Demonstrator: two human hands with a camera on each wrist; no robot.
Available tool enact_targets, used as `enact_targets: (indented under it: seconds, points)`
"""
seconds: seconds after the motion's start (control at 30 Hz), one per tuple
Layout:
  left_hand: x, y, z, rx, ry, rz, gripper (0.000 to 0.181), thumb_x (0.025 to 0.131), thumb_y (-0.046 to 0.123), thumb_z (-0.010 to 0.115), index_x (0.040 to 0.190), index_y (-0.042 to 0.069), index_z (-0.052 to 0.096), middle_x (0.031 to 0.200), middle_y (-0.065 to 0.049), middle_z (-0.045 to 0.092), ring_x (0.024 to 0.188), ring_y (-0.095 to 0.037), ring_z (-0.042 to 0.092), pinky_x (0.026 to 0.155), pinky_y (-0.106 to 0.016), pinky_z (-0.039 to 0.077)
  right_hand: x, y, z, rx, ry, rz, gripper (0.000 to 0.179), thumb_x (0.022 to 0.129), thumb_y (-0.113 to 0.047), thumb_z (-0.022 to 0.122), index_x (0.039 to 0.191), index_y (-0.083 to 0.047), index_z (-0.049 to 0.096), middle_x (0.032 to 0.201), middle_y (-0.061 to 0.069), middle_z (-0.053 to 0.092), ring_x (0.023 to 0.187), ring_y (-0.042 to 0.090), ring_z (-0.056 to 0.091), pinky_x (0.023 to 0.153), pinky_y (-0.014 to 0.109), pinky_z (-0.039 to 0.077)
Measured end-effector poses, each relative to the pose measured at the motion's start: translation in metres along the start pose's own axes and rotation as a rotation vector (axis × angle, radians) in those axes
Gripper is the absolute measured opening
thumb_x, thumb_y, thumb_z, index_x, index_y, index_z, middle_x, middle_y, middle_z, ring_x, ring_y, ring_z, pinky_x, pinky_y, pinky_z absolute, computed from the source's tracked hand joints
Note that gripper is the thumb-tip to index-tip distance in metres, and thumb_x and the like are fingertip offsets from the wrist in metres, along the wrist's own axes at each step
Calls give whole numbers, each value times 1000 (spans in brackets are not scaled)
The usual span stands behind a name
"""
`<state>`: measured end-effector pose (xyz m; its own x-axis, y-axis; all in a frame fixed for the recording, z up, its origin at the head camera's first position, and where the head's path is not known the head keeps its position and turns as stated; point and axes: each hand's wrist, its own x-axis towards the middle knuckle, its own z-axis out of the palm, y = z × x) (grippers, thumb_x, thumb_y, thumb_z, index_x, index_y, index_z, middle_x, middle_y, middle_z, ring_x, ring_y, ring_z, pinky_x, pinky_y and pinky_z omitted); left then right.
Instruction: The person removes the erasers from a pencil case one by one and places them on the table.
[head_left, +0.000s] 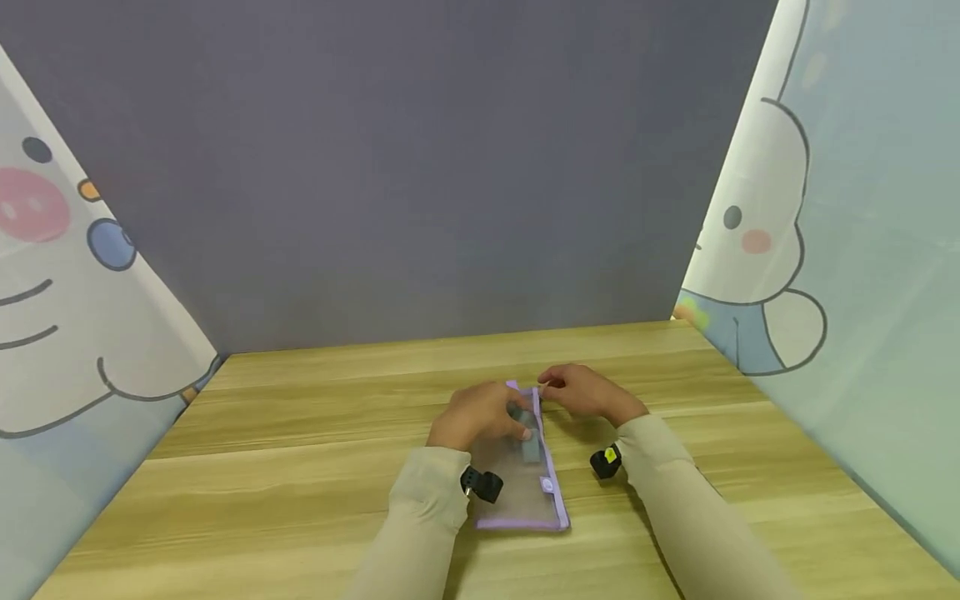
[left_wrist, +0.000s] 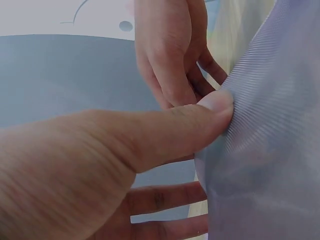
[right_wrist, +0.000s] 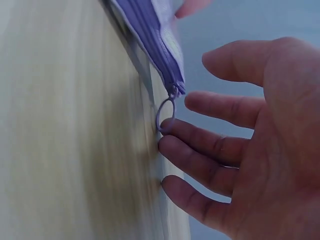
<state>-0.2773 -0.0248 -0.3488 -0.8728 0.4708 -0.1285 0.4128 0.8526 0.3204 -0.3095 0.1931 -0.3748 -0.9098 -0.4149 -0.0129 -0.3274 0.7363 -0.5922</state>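
A translucent zipper pouch with purple edging lies on the table, and a grey-blue block-like item shows at it, probably inside. My left hand pinches the pouch near its zipped edge; in the left wrist view its thumb lies on the ribbed sheet. By the far end of the zipper is my right hand, thumb and fingers apart. A purple ring pull hangs from the zipper end, close to the right fingertips; whether they touch it I cannot tell.
The wood-grain table stretches around the pouch. A dark grey panel stands behind it, with cartoon-printed sheets at both sides. A small black camera is worn at the right wrist, another device at the left.
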Motion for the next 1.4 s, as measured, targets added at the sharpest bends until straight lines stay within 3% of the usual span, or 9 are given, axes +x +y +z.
enact_targets:
  seconds: [0.3, 0.47, 0.6, 0.83, 0.9, 1.0, 1.13, 1.27, 1.4]
  points:
    - [-5, -7, 1, 15, 15, 30, 43, 84, 48, 79, 124, 37, 71, 138, 9, 59, 120, -17, 58, 94, -50, 47, 3, -7, 6, -60, 2, -46, 34, 100, -23, 59, 124, 0, 65, 113, 8, 69, 104, 23, 64, 92, 46, 50]
    - [-3, -7, 4, 11, 1, 76, 41, 86, 50, 76, 123, 33, 68, 126, 10, 64, 109, -13, 61, 91, -44, 48, -1, -3, 5, -61, -6, -30, 26, 99, -21, 62, 116, -3, 71, 107, 5, 71, 92, 18, 64, 86, 43, 52]
    - [-3, -8, 10, 3, -13, 69, 43, 87, 57, 72, 120, 30, 63, 118, 8, 67, 97, -11, 60, 87, -44, 47, -5, 1, 7, -48, -28, -37, 23, 98, -20, 63, 110, -5, 75, 103, 2, 73, 85, 11, 63, 80, 38, 53]
    - [0, -9, 12, -25, 48, 98, 43, 86, 59, 71, 115, 29, 64, 107, 8, 66, 84, -12, 58, 76, -41, 48, -6, 1, 2, -82, 1, -77, 19, 95, -17, 67, 104, -3, 77, 98, 2, 73, 80, 11, 63, 75, 35, 54]
    - [1, -8, 11, -17, 58, 114, 44, 86, 60, 71, 117, 29, 65, 111, 9, 65, 88, -14, 58, 75, -41, 48, -7, 1, 0, -100, 10, -78, 18, 94, -16, 68, 103, -4, 77, 100, 3, 72, 82, 12, 63, 76, 35, 54]
    - [2, -9, 10, 20, 66, 124, 51, 87, 61, 69, 127, 29, 66, 129, 6, 62, 105, -18, 60, 81, -44, 49, -6, 2, 0, -128, 26, -83, 16, 93, -15, 69, 102, -5, 77, 102, 4, 70, 88, 14, 63, 78, 36, 54]
    - [4, -8, 12, 56, 63, 148, 62, 89, 64, 64, 139, 28, 60, 150, 2, 50, 128, -27, 51, 92, -48, 48, -7, 6, -1, -127, 39, -76, 11, 92, -12, 69, 99, -6, 76, 98, 3, 71, 85, 15, 63, 77, 38, 53]
    - [3, -8, 14, 53, 55, 176, 61, 90, 63, 63, 140, 27, 60, 151, -2, 48, 134, -32, 47, 98, -49, 46, -9, 9, -1, -122, 39, -101, 8, 92, -10, 68, 95, -6, 75, 94, 1, 70, 83, 14, 62, 76, 38, 53]
    - [1, -12, 14, 40, 58, 163, 63, 91, 62, 64, 142, 27, 58, 152, -2, 47, 138, -33, 43, 103, -51, 43, -8, 10, 1, -111, 45, -121, 9, 95, -13, 66, 92, -8, 73, 92, -1, 69, 83, 13, 61, 77, 38, 52]
